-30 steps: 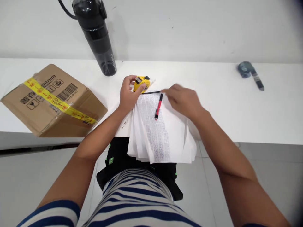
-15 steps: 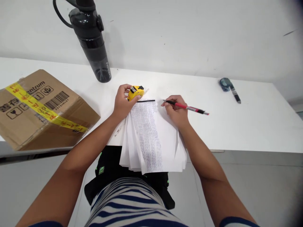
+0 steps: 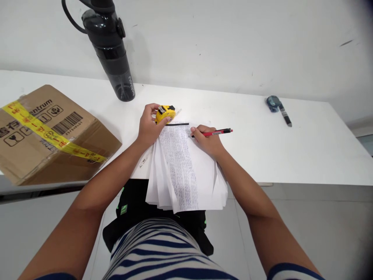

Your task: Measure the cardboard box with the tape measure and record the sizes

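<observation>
My left hand (image 3: 148,126) is closed round a yellow tape measure (image 3: 164,113) at the top left corner of a fanned stack of white papers (image 3: 186,175). A short length of black tape blade (image 3: 177,124) runs along the papers' top edge. My right hand (image 3: 207,140) grips a red and black pen (image 3: 215,132), its tip on the paper just right of the blade's end. The topmost strip of paper carries dense handwriting. The papers hang over the white table's (image 3: 291,155) near edge above my lap.
A taped cardboard box (image 3: 49,132) lies at the left, overhanging the table edge. A dark water bottle (image 3: 112,50) stands behind the tape measure against the wall. A small blue-grey tool with a dark handle (image 3: 276,107) lies at the far right.
My right hand picked the pen up from the papers, then swung it round and lowered its tip to the paper beside the blade. My left hand stayed on the tape measure.
</observation>
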Demonstrator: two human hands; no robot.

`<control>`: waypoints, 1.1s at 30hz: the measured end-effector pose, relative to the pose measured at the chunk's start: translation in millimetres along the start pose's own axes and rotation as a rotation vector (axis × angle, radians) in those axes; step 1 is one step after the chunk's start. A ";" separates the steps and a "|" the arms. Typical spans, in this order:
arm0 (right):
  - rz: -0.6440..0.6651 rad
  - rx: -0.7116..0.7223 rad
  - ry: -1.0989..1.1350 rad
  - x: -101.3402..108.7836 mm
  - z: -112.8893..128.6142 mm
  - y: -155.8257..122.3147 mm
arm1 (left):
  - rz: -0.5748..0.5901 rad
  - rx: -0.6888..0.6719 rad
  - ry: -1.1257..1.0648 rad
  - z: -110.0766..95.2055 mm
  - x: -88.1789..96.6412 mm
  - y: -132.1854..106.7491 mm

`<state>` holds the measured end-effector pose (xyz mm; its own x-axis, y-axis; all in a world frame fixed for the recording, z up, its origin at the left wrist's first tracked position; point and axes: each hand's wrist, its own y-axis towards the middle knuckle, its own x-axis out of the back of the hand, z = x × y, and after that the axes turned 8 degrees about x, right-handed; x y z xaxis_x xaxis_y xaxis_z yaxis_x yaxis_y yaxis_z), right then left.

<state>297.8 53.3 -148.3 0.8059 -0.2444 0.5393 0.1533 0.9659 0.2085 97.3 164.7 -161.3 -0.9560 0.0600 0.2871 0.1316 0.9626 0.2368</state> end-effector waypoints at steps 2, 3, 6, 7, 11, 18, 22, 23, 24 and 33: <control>-0.007 0.013 0.000 0.0 -0.8 -0.2 | 0.007 0.003 0.000 -0.2 0.1 0.3; -0.008 0.017 0.001 -0.1 -1.4 -0.4 | 0.011 0.004 -0.006 0.2 0.0 0.6; -0.014 0.019 0.014 -0.8 -3.2 -1.2 | 0.025 0.005 -0.042 2.8 -0.4 1.7; -0.020 0.017 0.019 -1.1 -3.5 -1.3 | 0.027 0.005 -0.054 3.7 -0.7 2.0; 0.001 0.008 0.014 -1.5 -3.4 -1.1 | 0.021 0.005 -0.065 5.3 -1.9 2.6; 0.024 -0.020 0.037 -0.8 -1.4 -2.2 | 0.007 -0.022 -0.026 4.4 -3.6 1.9; -0.029 -0.007 0.036 -0.8 -2.0 -2.4 | -0.001 -0.046 -0.006 5.9 -4.2 2.2; -0.035 -0.006 0.032 -0.7 -2.0 -2.2 | -0.001 -0.051 -0.010 6.1 -4.2 2.3; -0.023 -0.008 0.030 -0.5 -2.0 -2.1 | 0.001 -0.053 -0.015 6.2 -4.2 2.4; -0.004 0.005 0.037 0.4 -3.1 -3.6 | 0.008 -0.035 -0.042 7.5 -4.3 3.3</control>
<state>299.3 50.0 -151.4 0.8259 -0.2444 0.5081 0.1535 0.9646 0.2145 99.8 169.6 -168.7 -0.9649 0.0792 0.2505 0.1477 0.9521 0.2677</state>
